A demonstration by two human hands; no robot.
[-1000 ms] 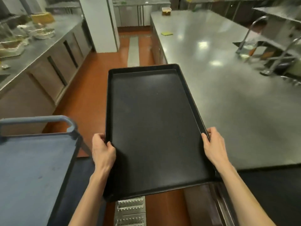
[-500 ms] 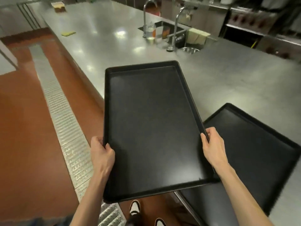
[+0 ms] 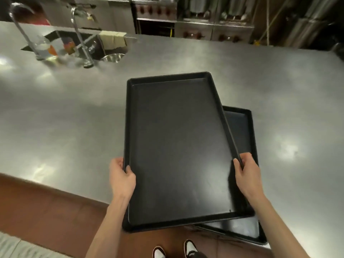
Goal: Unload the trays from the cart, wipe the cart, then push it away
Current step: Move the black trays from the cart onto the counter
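Note:
I hold a large black tray [image 3: 178, 146] by its two long edges, above the steel counter [image 3: 74, 118]. My left hand [image 3: 121, 175] grips the left rim near the front corner. My right hand [image 3: 245, 174] grips the right rim, thumb over the edge. A second black tray [image 3: 242, 131] lies on the counter under and to the right of the held one, mostly covered by it; its front end overhangs the counter edge. The cart is out of view.
A sink [image 3: 78, 43] with two tall faucets [image 3: 80, 34] and a metal bowl [image 3: 112, 57] sits at the counter's far left. Stoves and cabinets [image 3: 186, 25] line the back. Red-brown floor [image 3: 46, 211] and my shoes [image 3: 189, 247] show below the counter edge.
I have turned right, away from the cart. The held tray has moved over the counter and now partly covers the second tray. Both hands keep the same grip.

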